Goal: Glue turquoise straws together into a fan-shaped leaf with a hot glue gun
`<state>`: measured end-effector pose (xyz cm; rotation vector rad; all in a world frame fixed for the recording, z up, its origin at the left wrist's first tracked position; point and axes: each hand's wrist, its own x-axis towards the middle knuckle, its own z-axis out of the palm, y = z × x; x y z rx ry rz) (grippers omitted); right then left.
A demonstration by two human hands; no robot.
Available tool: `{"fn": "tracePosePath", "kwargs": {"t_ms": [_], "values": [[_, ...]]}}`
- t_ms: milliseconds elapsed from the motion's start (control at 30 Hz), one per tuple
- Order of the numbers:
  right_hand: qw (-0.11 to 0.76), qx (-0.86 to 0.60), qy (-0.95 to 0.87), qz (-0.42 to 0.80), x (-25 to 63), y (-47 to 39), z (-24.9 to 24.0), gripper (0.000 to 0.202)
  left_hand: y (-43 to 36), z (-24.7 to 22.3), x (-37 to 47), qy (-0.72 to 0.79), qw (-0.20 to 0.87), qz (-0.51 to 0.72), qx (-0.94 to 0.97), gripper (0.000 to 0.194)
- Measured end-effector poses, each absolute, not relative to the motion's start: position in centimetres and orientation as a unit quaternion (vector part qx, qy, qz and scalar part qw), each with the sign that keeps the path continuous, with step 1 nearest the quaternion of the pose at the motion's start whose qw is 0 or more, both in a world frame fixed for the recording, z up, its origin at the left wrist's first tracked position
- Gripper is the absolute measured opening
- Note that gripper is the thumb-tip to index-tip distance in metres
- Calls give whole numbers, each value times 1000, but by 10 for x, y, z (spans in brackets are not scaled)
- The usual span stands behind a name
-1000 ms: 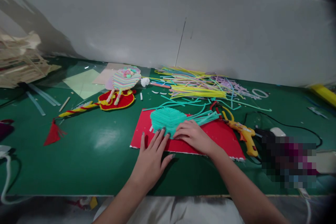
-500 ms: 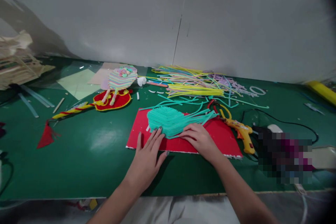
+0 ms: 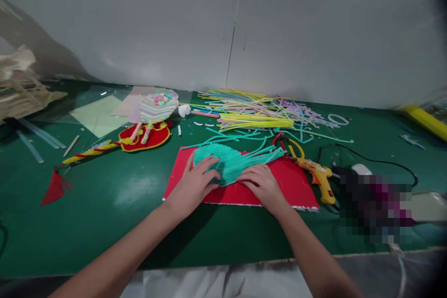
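Observation:
On a red board [image 3: 296,186] with white edges lies a leaf-like piece of teal pipe cleaners [image 3: 228,165], laid side by side, their loose ends fanning out to the right. My left hand [image 3: 195,186] rests on the left part of this piece, fingers apart and slightly bent, covering some of it. At the lower right edge of the piece, where the loose ends start, my right hand [image 3: 263,187] has its fingers close together around the teal pipe cleaners. Its thumb is mostly hidden.
Behind the board lies a pile of yellow, pink and purple pipe cleaners [image 3: 254,114]. Right of the board sits a yellow glue gun [image 3: 323,181] beside red-and-yellow-handled pliers [image 3: 291,144]. To the left are a striped round fan [image 3: 157,107] and a red fan [image 3: 150,139] with a tassel [image 3: 54,188].
My left hand has moved up from the lower edge onto the teal piece, its fingers now more bent. My right hand stays at nearly the same spot. The view has shifted slightly.

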<state>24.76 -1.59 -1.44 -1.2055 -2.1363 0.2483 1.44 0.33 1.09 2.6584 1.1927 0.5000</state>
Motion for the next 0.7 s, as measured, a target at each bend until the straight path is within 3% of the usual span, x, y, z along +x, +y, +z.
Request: {"fn": "tracePosePath", "kwargs": {"t_ms": [167,333,500,600,700], "values": [[349,-474,-805,77,248,-22,-4,15,12,8,11,361,119,174,908,9],[448,-648,-612,-67,295,-40,12,21,19,6,7,327,127,173,920,9],[311,-848,-413,-119,358,-60,7,39,33,5,6,291,150,163,931,7],[228,-884,-398,-92,374,-65,-2,41,39,4,3,279,168,160,932,8],[204,-893,-392,-90,377,-64,-10,41,41,0,-2,272,182,157,932,12]]}}
